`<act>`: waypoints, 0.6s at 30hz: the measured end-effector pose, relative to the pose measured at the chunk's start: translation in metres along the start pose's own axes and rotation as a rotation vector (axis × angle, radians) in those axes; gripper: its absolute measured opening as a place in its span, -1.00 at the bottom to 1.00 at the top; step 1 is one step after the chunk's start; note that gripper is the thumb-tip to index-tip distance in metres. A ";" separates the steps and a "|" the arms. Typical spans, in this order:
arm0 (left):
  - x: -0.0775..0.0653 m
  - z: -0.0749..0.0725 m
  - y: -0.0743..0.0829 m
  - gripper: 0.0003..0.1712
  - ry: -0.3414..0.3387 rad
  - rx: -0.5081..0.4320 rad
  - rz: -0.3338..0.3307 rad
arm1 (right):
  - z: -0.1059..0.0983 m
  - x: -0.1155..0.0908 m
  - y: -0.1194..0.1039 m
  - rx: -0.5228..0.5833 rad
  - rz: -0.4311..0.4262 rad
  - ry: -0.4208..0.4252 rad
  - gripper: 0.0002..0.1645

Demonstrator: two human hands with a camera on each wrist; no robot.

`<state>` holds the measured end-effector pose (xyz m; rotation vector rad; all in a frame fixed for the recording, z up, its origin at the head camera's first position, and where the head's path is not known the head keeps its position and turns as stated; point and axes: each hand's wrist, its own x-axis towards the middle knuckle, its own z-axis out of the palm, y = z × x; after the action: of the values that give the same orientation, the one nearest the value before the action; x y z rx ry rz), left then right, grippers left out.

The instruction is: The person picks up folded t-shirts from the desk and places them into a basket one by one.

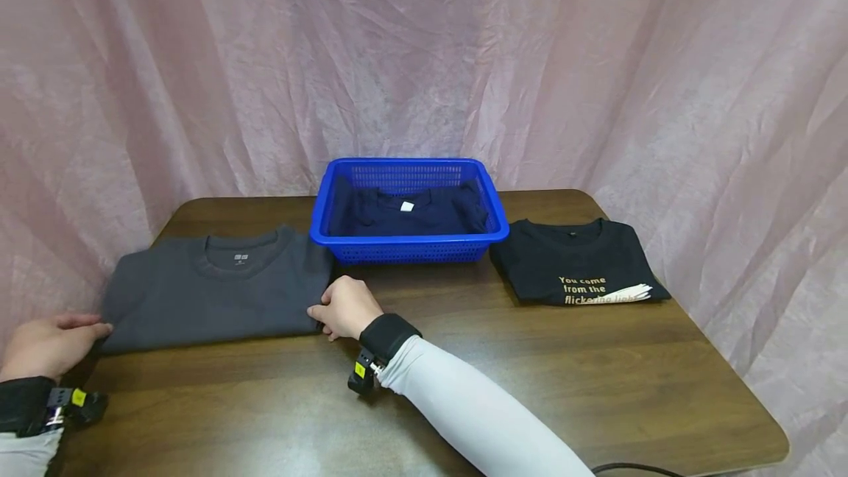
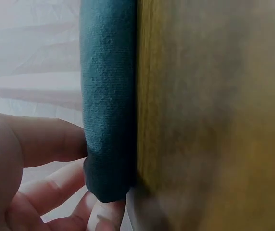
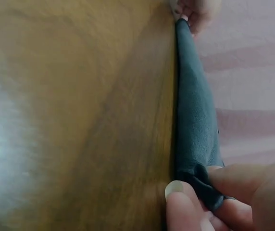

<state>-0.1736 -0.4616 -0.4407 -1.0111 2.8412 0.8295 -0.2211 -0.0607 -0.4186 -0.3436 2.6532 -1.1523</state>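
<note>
Pinching gray shirt (image 1: 215,297): both hands (image 1: 49,348) (image 1: 347,308) | collar print (image 1: 241,258): too small | black shirt (image 1: 563,260): "You come from the"

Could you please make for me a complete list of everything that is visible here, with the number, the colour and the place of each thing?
Grey shirt: 1, dark grey, folded, on the table's left
Basket: 1, blue, far middle of the table
Navy shirt: 1, navy with white label, inside the basket
Black shirt: 1, black with printed lettering, folded, right of the basket
Table: 1, brown, beneath everything
Curtain: pink, behind the table; count unclear
Cable: 1, black, near edge
Sleeves: 2, whitish, on the forearms
Wristbands: 2, black, with wrist devices
Left hand: 1, bare, pinching the grey shirt's left end
Right hand: 1, bare, pinching its right end
</note>
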 end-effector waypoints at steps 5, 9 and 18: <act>-0.005 0.005 -0.008 -0.35 -0.041 0.026 -0.093 | 0.000 -0.012 0.002 -0.006 -0.013 -0.047 -0.78; -0.016 0.007 -0.013 -0.35 -0.053 0.054 -0.116 | -0.002 -0.021 0.005 -0.007 -0.026 -0.079 -0.75; -0.036 0.008 -0.025 -0.29 -0.096 -0.072 -0.153 | -0.010 -0.046 0.013 0.055 -0.046 -0.139 -0.66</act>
<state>-0.1319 -0.4529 -0.4525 -1.1462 2.6335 0.9443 -0.1821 -0.0310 -0.4164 -0.4598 2.5013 -1.1670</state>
